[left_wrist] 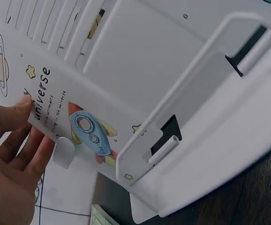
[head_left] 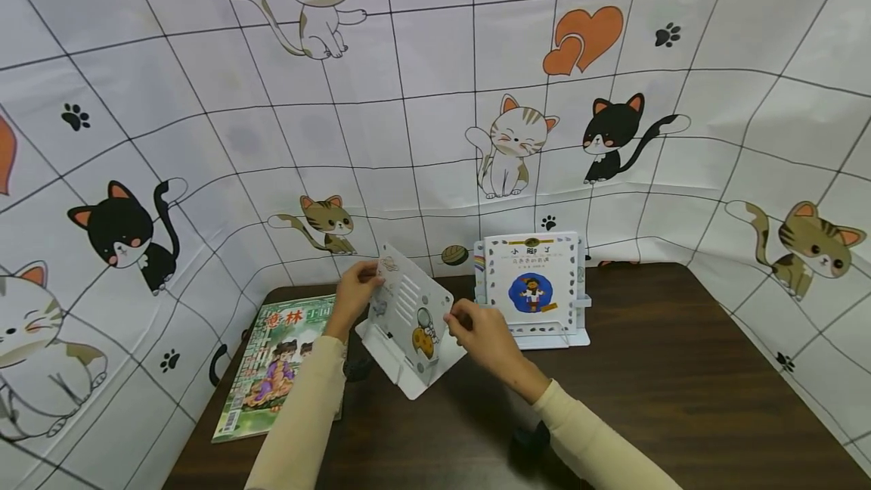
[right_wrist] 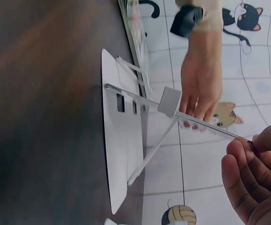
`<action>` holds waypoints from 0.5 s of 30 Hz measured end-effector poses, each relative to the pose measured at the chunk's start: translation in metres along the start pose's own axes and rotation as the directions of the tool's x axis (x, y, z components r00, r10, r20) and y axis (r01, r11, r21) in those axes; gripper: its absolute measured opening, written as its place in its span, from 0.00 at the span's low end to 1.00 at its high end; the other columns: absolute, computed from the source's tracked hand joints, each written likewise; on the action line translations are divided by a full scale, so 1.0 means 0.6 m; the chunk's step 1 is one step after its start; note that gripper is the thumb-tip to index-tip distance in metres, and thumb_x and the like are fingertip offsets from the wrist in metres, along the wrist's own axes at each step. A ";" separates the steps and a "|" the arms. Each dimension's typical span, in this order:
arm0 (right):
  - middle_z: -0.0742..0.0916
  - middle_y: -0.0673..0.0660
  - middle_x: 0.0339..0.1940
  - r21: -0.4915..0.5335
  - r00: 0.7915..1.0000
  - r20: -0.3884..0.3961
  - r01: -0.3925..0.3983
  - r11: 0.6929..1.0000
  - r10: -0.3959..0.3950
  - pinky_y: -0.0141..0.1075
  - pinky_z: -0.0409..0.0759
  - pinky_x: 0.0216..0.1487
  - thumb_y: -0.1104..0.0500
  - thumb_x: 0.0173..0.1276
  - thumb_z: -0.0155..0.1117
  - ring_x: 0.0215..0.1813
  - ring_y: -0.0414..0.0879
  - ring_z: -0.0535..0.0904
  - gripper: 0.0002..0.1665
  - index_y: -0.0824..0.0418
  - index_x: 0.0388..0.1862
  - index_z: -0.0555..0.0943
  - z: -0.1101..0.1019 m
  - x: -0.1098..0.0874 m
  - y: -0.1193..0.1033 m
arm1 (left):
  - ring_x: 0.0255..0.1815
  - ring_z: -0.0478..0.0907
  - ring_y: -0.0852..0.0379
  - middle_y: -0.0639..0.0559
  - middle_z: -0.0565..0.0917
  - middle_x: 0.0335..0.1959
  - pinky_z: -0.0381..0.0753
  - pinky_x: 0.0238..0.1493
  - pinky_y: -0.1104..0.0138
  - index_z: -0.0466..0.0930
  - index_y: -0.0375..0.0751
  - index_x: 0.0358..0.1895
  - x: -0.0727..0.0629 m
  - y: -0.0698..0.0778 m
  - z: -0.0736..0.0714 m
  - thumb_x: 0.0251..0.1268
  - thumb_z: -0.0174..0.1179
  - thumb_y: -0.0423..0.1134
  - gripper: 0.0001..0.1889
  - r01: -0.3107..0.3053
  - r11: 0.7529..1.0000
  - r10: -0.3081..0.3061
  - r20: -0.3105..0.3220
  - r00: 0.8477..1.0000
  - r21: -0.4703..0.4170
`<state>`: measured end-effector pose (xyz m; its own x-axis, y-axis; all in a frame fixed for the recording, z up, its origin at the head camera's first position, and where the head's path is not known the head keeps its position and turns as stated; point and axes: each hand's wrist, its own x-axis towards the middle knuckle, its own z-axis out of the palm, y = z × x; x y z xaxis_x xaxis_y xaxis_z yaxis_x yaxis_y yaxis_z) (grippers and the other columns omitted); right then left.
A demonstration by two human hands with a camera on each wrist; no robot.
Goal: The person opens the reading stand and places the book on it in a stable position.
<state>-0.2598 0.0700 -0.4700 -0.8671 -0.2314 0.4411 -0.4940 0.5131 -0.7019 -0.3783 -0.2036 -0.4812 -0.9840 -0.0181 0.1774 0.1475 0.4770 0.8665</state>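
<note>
A white folding book stand (head_left: 401,305) stands on the dark table, its printed back panel tilted up from a flat base. "Universe" lettering and a blue rocket (left_wrist: 92,131) decorate the panel (left_wrist: 158,47) in the left wrist view. My left hand (head_left: 352,295) pinches the panel's upper left edge, thumb in front and fingers behind. On the opposite edge, the thumb and fingertips of my right hand (head_left: 486,339) pinch the panel. From the side, in the right wrist view, a support leg (right_wrist: 154,150) slants between panel and base (right_wrist: 116,136).
A second white stand (head_left: 574,335) at the back holds an upright picture book (head_left: 534,259). Left of my left arm lies a colourful magazine (head_left: 255,369) on the table (head_left: 653,384). A cat-patterned sheet (head_left: 435,134) hangs behind and at both sides.
</note>
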 end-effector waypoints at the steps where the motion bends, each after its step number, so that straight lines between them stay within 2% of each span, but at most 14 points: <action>1: 0.88 0.51 0.25 -0.015 1.000 -0.009 -0.002 1.000 0.002 0.28 0.76 0.25 0.61 0.77 0.70 0.23 0.32 0.78 0.06 0.58 0.36 0.85 -0.002 0.006 0.003 | 0.65 0.78 0.37 0.33 0.81 0.64 0.80 0.65 0.46 0.77 0.34 0.71 -0.001 -0.001 -0.002 0.79 0.64 0.36 0.22 0.008 1.000 -0.008 -0.014 1.000 0.000; 8: 0.90 0.52 0.27 -0.208 0.999 -0.049 -0.001 0.978 -0.009 0.30 0.75 0.26 0.60 0.75 0.71 0.24 0.36 0.78 0.06 0.59 0.36 0.86 -0.021 0.055 0.021 | 0.60 0.81 0.37 0.32 0.83 0.59 0.81 0.60 0.48 0.79 0.31 0.65 -0.011 -0.007 -0.005 0.75 0.67 0.34 0.20 0.036 0.999 -0.038 -0.152 0.988 -0.014; 15: 0.86 0.55 0.22 -0.343 0.997 -0.065 -0.064 0.937 0.044 0.32 0.69 0.22 0.60 0.78 0.67 0.19 0.41 0.74 0.10 0.62 0.34 0.84 -0.034 0.105 0.039 | 0.53 0.84 0.38 0.31 0.85 0.54 0.84 0.52 0.54 0.80 0.28 0.61 -0.016 -0.018 0.008 0.74 0.68 0.33 0.18 0.030 0.999 -0.027 -0.247 0.969 0.010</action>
<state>-0.3248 0.0844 -0.4471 -0.8822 -0.1539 0.4451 -0.3854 0.7790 -0.4945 -0.3709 -0.2044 -0.4946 -0.9322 -0.2475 0.2641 0.1167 0.4852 0.8666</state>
